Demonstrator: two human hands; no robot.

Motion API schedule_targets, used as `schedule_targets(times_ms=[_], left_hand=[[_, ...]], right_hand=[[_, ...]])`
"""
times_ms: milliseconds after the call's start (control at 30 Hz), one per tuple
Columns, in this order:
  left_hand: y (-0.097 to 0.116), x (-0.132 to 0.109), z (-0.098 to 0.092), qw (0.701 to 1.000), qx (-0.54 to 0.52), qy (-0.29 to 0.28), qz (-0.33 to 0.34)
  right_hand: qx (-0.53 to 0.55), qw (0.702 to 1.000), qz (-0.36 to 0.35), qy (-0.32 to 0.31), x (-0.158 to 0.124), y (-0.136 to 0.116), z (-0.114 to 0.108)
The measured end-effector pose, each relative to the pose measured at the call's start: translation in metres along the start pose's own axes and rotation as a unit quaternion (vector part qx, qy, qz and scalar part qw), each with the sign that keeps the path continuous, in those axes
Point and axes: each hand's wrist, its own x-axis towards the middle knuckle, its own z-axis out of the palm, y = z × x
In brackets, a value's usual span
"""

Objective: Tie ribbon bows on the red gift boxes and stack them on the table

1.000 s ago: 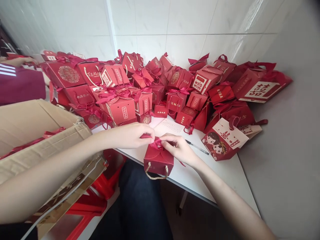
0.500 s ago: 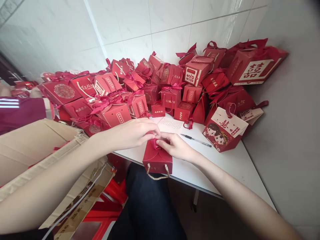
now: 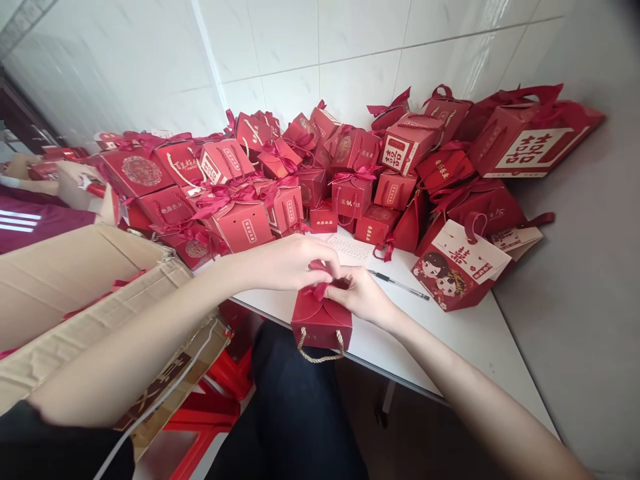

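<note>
A small red gift box (image 3: 320, 321) with a rope handle stands at the near edge of the white table (image 3: 450, 347). Both hands meet over its top. My left hand (image 3: 293, 261) pinches the dark red ribbon (image 3: 317, 291) above the box. My right hand (image 3: 361, 293) grips the ribbon and the box top from the right. The fingers of both hands are closed on the ribbon.
A heap of red gift boxes (image 3: 310, 173) fills the back of the table against the tiled wall. A pen (image 3: 400, 285) and a written sheet (image 3: 350, 250) lie behind my hands. An open cardboard carton (image 3: 75, 293) is at the left, with another person's maroon sleeve (image 3: 30, 223) beyond it.
My fingers have shifted on the ribbon, the left hand now curling over the knot. The box stays at the table edge. The view has tilted slightly.
</note>
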Motion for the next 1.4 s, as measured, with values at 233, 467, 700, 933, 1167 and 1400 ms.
schedule_targets(times_ms=[233, 467, 700, 933, 1167, 1400], left_hand=[[-0.017, -0.002, 0.015, 0.989, -0.079, 0.113, -0.047], [-0.035, -0.009, 0.054, 0.940, -0.217, 0.236, -0.120], [-0.036, -0.029, 0.076, 0.933, -0.220, 0.244, -0.149], [-0.012, -0.040, 0.078, 0.960, -0.101, 0.221, -0.141], [-0.013, -0.031, 0.086, 0.934, -0.173, 0.250, -0.185], [-0.011, -0.029, 0.078, 0.928, -0.233, 0.227, -0.183]], right_hand=[[0.117, 0.992, 0.030, 0.028, 0.000, 0.005, 0.003], [0.152, 0.984, 0.051, 0.072, 0.001, 0.008, 0.004], [0.138, 0.986, 0.060, 0.068, 0.002, 0.006, 0.004], [0.067, 0.991, 0.051, 0.100, 0.002, 0.007, 0.003], [0.017, 0.996, 0.057, 0.064, 0.002, 0.004, -0.005], [0.058, 0.997, 0.055, -0.012, 0.001, 0.000, -0.014]])
